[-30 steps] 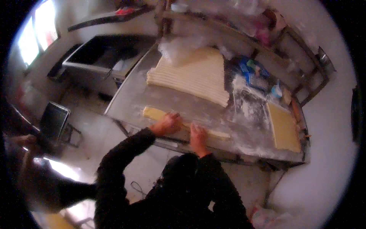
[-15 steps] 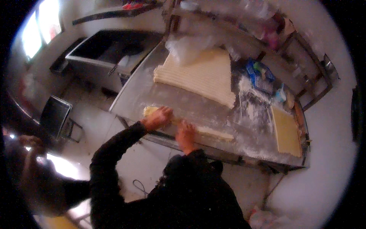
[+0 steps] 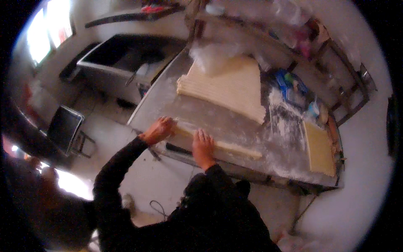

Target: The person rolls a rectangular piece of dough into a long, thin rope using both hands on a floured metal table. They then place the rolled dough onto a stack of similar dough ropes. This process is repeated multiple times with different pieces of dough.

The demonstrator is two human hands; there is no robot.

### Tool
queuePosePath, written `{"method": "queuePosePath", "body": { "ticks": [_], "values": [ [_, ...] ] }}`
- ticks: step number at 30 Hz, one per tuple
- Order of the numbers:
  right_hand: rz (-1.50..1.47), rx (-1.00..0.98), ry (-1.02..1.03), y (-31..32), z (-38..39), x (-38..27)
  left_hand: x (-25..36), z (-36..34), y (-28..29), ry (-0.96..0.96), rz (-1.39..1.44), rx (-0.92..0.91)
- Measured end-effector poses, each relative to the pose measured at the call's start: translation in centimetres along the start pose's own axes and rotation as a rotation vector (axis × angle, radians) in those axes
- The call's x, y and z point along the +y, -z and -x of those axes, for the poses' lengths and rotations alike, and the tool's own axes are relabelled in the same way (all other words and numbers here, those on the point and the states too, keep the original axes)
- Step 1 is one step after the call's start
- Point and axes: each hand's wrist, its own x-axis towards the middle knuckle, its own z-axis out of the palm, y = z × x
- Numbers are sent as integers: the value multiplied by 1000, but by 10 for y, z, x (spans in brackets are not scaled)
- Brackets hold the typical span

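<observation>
A long, narrow strip of pale dough (image 3: pixel 240 149) lies along the near edge of a floured steel table (image 3: pixel 159 101). My left hand (image 3: pixel 161 128) has its fingers curled over the strip's left end. My right hand (image 3: pixel 203 146) lies across the strip's middle, fingers extended on top. Beyond them is a large slab of dough (image 3: pixel 222 94) with ridged rows, partly covered by crumpled clear plastic (image 3: pixel 210 56). A yellow dough sheet (image 3: pixel 320 149) lies at the table's right end.
A blue package (image 3: pixel 289 86) and white cup (image 3: pixel 312 110) sit at the back right, below wooden shelving (image 3: pixel 247 23). A dark-topped appliance (image 3: pixel 84 65) stands back left; a black tray (image 3: pixel 63 128) rests on a stand at left. Another person (image 3: pixel 50 214) is at lower left.
Both my hands have moved left along the strip, the left one out to its end. The view has shifted, so the table appears farther right.
</observation>
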Motion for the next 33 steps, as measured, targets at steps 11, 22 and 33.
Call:
{"method": "queuePosePath", "body": {
  "ticks": [11, 22, 33],
  "values": [
    [11, -4, 4, -31, -29, -64, 4, 19, -1, -41, -124, 94],
    [-189, -184, -142, 32, 21, 31, 5, -2, -1, 225, -62, -168],
    [139, -284, -132, 105, 58, 179, -10, -42, -7, 45, -5, 8]
  ]
}}
